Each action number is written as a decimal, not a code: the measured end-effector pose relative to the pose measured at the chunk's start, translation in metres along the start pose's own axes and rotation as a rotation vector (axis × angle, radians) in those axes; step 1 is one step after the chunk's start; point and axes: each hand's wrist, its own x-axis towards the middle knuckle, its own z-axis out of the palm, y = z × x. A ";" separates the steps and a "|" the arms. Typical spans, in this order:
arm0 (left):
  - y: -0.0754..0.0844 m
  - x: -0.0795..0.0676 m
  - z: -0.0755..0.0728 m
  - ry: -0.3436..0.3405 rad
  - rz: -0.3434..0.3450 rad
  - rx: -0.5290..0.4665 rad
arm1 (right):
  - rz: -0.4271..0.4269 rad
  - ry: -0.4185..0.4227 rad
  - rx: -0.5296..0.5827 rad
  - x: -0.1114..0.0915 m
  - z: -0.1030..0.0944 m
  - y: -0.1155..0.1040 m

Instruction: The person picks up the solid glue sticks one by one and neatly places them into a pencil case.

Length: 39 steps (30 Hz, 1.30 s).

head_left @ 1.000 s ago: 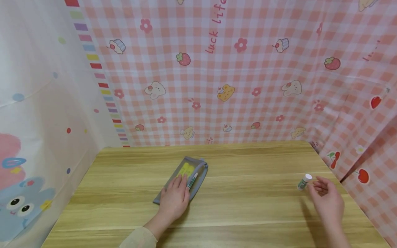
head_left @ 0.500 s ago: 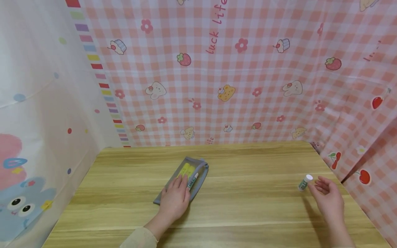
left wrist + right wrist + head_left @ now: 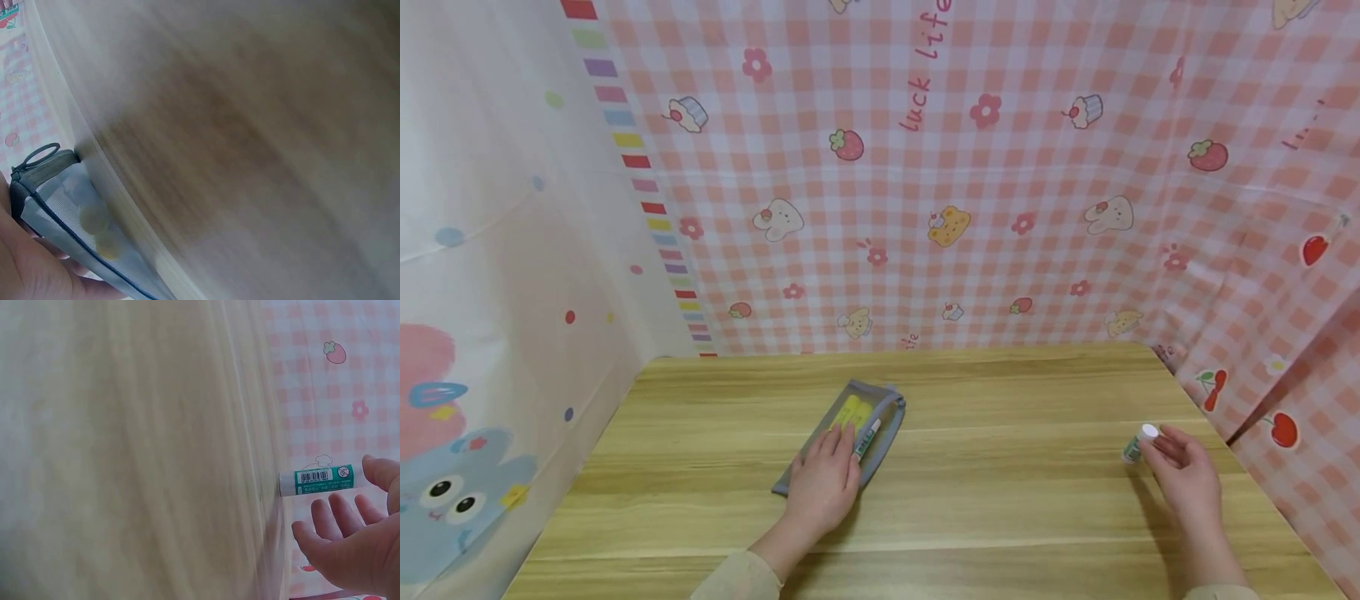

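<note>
A grey see-through mesh pencil case (image 3: 883, 454) lies on the table, left of the middle. Yellow sticks (image 3: 852, 412) and a white-and-green stick (image 3: 867, 439) show inside it. My left hand (image 3: 822, 483) rests on the case with its fingers laid over it; the left wrist view also catches the case's zip end (image 3: 47, 164). A glue stick (image 3: 322, 479) with a green label and white cap stands upright at the right. Close beside it is my right hand (image 3: 1185, 482), fingers apart and loosely bent, thumb by the cap. Whether they touch, I cannot tell.
The wood-patterned table (image 3: 1000, 500) ends at a pink checked cloth (image 3: 955, 167) behind and to the right. At the left hangs a white cloth (image 3: 497, 250) with dots and a cartoon figure.
My right hand has moved slightly left, closer to the glue stick. My left hand and the pencil case have stayed in place.
</note>
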 end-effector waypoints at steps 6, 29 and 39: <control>0.000 0.000 0.000 0.001 0.000 0.004 | 0.103 -0.008 0.230 0.002 0.001 0.001; 0.000 0.000 0.001 0.010 0.011 0.006 | 0.140 0.054 0.206 0.004 0.012 0.003; 0.000 0.000 0.000 0.005 0.012 0.009 | 0.152 -0.004 0.282 0.000 0.022 -0.003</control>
